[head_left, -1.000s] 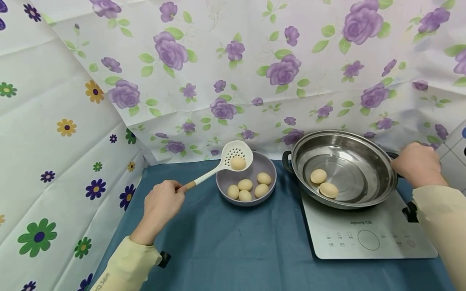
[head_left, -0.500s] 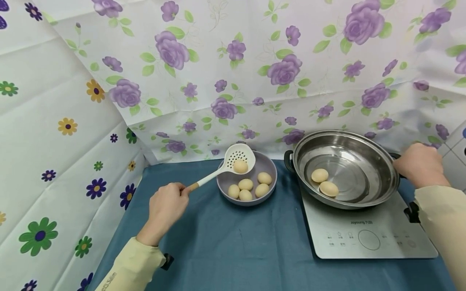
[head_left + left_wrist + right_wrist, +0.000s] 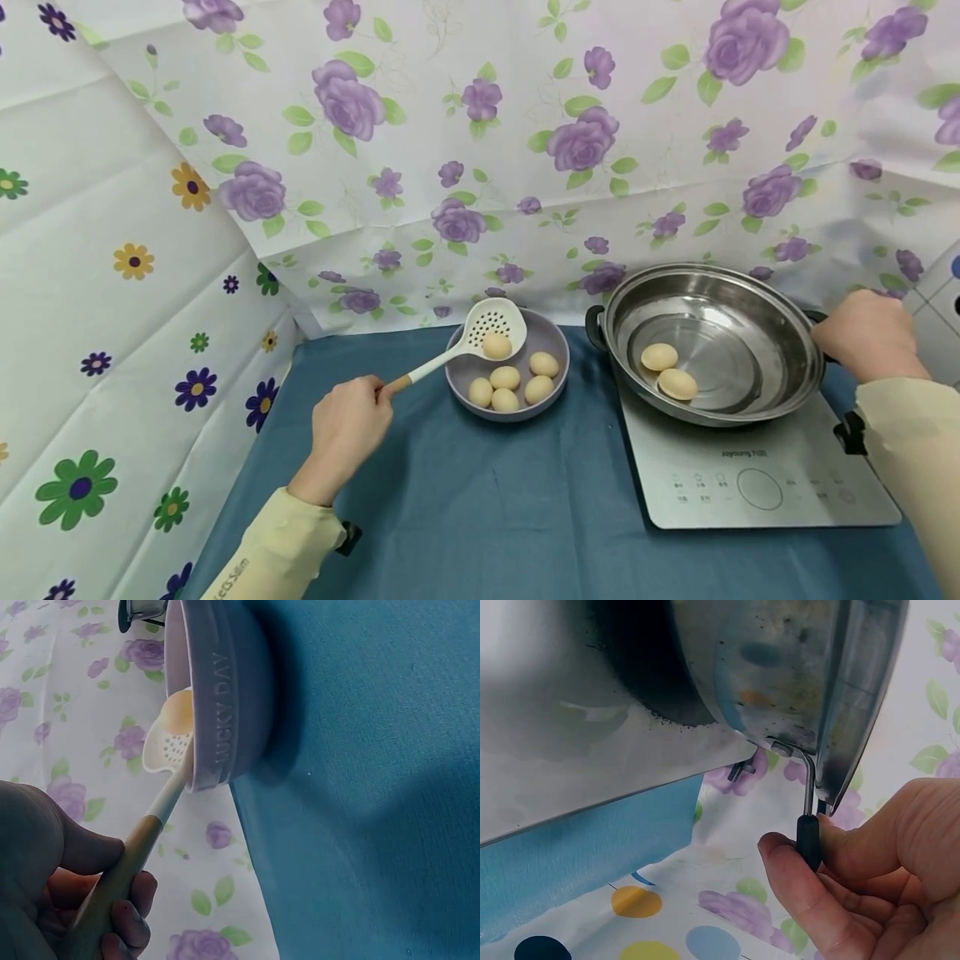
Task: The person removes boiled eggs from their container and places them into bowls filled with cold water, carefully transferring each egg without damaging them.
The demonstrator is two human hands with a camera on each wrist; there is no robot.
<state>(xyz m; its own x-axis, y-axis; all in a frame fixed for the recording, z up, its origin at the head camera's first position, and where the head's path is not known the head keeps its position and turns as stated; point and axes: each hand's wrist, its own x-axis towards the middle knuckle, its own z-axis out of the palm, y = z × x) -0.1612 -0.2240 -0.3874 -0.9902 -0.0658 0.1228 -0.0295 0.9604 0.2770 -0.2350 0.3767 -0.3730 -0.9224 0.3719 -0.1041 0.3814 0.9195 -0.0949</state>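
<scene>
My left hand [image 3: 351, 427] grips the wooden handle of a white slotted spoon [image 3: 437, 362], its perforated head tilted over the back left of a purple-grey bowl [image 3: 551, 410]. One egg [image 3: 497, 346] rests in the spoon's head. Several more eggs [image 3: 506, 377] lie at the bottom of the bowl. On the right, my right hand [image 3: 870, 335] holds the black side handle [image 3: 808, 838] of a steel pan [image 3: 720, 367], with thumb and fingers around it in the right wrist view. Two eggs [image 3: 677, 384] sit at the pan's left inside.
Beneath the pan is a silver induction cooker [image 3: 757, 500] with a round dial. A blue cloth [image 3: 480, 500] covers the table. Flowered sheets [image 3: 420, 183] hang close behind and at the left. The pan's other handle [image 3: 595, 327] points toward the bowl.
My left hand and the slotted spoon have shifted slightly right and down, bringing the egg lower over the bowl. The right hand stays on the pan handle.
</scene>
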